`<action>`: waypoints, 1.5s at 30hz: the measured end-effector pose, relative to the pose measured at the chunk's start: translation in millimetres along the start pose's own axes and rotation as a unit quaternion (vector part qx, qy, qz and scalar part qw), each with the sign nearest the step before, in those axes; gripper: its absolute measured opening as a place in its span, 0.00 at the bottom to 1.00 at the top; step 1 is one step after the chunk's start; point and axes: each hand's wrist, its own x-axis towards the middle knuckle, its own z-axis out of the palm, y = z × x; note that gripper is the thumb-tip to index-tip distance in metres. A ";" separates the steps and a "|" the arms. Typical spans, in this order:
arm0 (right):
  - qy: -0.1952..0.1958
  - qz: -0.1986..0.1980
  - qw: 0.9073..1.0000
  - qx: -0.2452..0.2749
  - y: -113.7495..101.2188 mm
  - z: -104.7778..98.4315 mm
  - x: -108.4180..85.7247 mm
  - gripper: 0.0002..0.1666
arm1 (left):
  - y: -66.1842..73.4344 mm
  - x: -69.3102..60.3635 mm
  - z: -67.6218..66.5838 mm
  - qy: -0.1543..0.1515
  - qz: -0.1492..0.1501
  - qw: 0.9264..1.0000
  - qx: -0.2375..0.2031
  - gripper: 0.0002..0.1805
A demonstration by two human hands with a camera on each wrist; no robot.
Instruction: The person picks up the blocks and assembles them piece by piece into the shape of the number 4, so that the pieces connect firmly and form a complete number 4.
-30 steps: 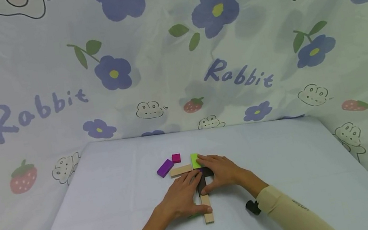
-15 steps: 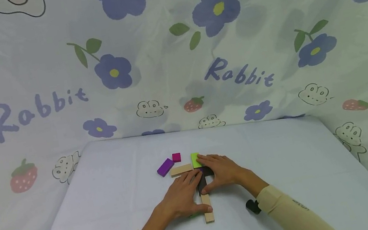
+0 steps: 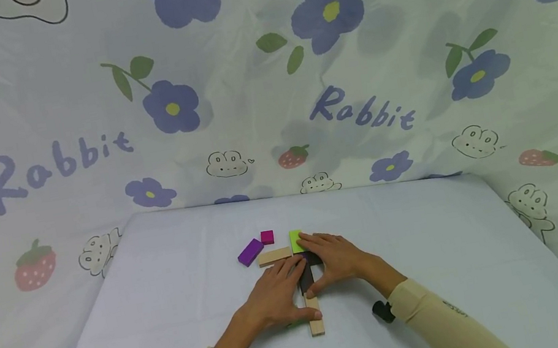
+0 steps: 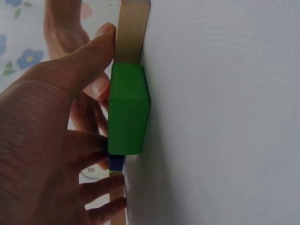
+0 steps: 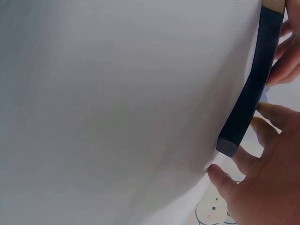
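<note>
Toy blocks lie joined flat in the middle of the white table. My left hand (image 3: 274, 299) rests over them from the left. Its thumb touches the near wooden block (image 3: 317, 328), and its spread fingers reach the dark block (image 3: 306, 279). Beneath this hand, the left wrist view shows a green block (image 4: 129, 108) beside the row. From the right, my right hand (image 3: 335, 258) lays its fingers on the lime block (image 3: 296, 240), its thumb near where dark and wooden blocks meet. Dark blocks (image 5: 248, 89) run past its fingertips in the right wrist view. The hands partly hide the row.
Another wooden block (image 3: 274, 256) extends left from the row. A purple block (image 3: 250, 252) and a magenta cube (image 3: 267, 237) lie beyond it. The white tabletop (image 3: 165, 293) ends at a printed cloth backdrop (image 3: 245, 111).
Both hands stay over the blocks. The right thumb has slid slightly toward the near wooden block; the blocks show no clear movement.
</note>
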 end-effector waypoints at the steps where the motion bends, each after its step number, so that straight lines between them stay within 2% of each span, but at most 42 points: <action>1: 0.001 -0.001 1.000 0.002 0.0 -0.2 -0.1 0.71 | 0.1 0.0 -0.2 0.000 0.000 1.000 -0.001 0.60; 16: -0.004 0.003 1.000 0.004 0.7 2.0 0.3 0.70 | 0.4 -0.2 2.0 -0.001 0.001 1.000 -0.009 0.61; 36: 0.003 0.004 1.000 0.001 1.0 2.8 -0.4 0.70 | 1.3 0.1 0.1 0.000 0.002 1.000 0.003 0.61; 45: 0.003 0.005 1.000 0.007 1.6 3.4 0.8 0.71 | -1.8 1.1 -0.6 -0.002 0.003 1.000 -0.013 0.58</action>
